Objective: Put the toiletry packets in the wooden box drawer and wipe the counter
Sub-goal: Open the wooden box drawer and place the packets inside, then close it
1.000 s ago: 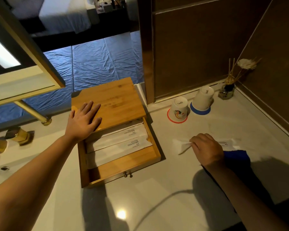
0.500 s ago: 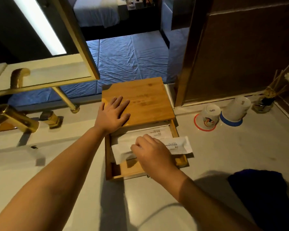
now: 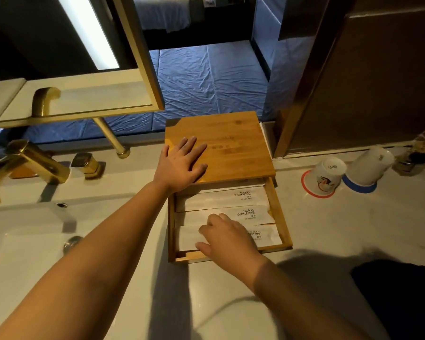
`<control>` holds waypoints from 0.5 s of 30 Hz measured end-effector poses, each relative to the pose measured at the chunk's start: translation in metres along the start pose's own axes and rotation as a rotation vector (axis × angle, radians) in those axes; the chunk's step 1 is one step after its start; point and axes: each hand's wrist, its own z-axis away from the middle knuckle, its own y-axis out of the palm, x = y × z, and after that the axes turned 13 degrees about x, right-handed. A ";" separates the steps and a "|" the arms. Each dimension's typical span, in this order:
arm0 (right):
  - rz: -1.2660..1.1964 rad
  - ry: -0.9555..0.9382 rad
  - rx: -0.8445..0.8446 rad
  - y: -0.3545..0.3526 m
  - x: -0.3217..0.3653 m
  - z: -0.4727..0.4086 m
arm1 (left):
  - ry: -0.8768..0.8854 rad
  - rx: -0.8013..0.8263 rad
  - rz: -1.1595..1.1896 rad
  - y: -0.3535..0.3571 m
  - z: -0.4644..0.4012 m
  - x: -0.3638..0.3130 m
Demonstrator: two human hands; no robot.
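My left hand (image 3: 182,163) lay flat on the lid of the wooden box (image 3: 221,146), fingers straight and spread, pressing down, I judge, so the box would not slide while I worked at its drawer (image 3: 279,212). The drawer stood pulled out toward me, and three white packets lay in it side by side, their long sides running left to right. My right hand (image 3: 227,238) rested on the nearest packet (image 3: 268,235), fingers bent down onto the paper; whether they were pinching it or only pressing it flat I cannot tell. It seemed I was settling that packet into the near part of the drawer. The counter (image 3: 341,229) to the right had no loose packets that I could see. The dark cloth (image 3: 398,295) lay at the near right, well apart from the box, untouched, so the wiping was not yet begun.
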 end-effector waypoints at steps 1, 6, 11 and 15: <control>-0.025 0.036 0.004 0.003 -0.003 0.005 | 0.000 0.001 0.002 0.000 0.000 0.000; -0.073 0.161 0.131 0.018 -0.021 0.033 | 0.008 -0.006 0.003 0.000 0.000 0.001; -0.103 0.183 0.209 0.018 -0.025 0.032 | 0.009 0.003 0.006 0.000 0.001 -0.001; -0.071 0.179 0.183 0.015 -0.023 0.030 | 0.008 0.002 0.010 -0.001 0.002 -0.001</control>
